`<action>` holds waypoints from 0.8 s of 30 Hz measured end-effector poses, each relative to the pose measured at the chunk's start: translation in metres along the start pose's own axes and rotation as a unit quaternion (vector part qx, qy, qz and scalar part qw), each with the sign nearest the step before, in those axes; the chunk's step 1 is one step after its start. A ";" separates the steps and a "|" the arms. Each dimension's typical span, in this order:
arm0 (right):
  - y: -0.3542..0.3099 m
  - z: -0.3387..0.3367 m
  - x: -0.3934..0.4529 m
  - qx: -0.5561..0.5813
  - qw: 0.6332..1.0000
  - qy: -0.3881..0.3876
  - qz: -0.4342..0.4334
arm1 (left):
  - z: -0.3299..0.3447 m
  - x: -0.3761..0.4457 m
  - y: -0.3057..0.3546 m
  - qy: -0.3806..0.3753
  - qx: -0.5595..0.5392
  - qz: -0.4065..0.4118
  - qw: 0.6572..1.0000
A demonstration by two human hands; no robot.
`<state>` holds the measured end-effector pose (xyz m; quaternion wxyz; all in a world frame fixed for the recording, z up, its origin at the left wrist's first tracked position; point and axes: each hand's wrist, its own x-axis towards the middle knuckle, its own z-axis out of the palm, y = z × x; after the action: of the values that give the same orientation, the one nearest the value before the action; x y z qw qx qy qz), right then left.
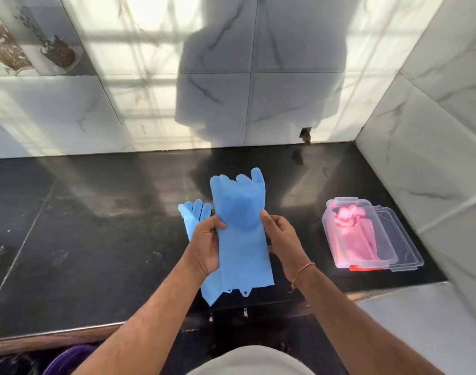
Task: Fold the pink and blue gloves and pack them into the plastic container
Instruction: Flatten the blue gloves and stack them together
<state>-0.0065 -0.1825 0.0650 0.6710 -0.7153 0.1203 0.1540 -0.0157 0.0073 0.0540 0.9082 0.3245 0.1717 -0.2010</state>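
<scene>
Both forearms reach forward: left hand (204, 244) and right hand (281, 240) pinch the blue glove (240, 228) by its side edges, fingers pointing away. Second blue glove (192, 215) lies beyond the left hand. Plastic container (366, 262) with pink gloves (351, 236) sits right of the right hand.

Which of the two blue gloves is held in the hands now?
The blue glove in front, gripped by left hand and right hand; the other blue glove lies behind on the countertop.

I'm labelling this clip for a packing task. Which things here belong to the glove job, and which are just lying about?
Part of the job:
held blue glove, gripped by left hand and right hand
second blue glove on the counter
pink gloves in the plastic container
container lid

Lying about:
purple tub below the counter
</scene>
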 end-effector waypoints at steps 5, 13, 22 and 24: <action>0.008 -0.025 0.008 0.120 0.987 -0.090 0.057 | 0.000 0.015 -0.026 -0.019 0.016 -0.021 0.999; 0.041 -0.057 0.019 0.051 0.997 -0.051 0.014 | -0.001 0.051 -0.046 0.032 0.134 -0.074 0.988; 0.051 -0.099 0.036 -0.064 0.997 0.026 -0.047 | 0.012 0.099 -0.062 0.040 0.152 -0.007 0.988; 0.057 -0.103 0.040 -0.100 0.995 0.028 -0.003 | 0.011 0.107 -0.064 0.067 0.198 -0.012 0.978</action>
<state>0.0152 -0.2876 0.0028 0.5930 -0.7830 0.1214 0.1431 0.0476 -0.0725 -0.0191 0.8100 0.5083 0.1933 -0.2194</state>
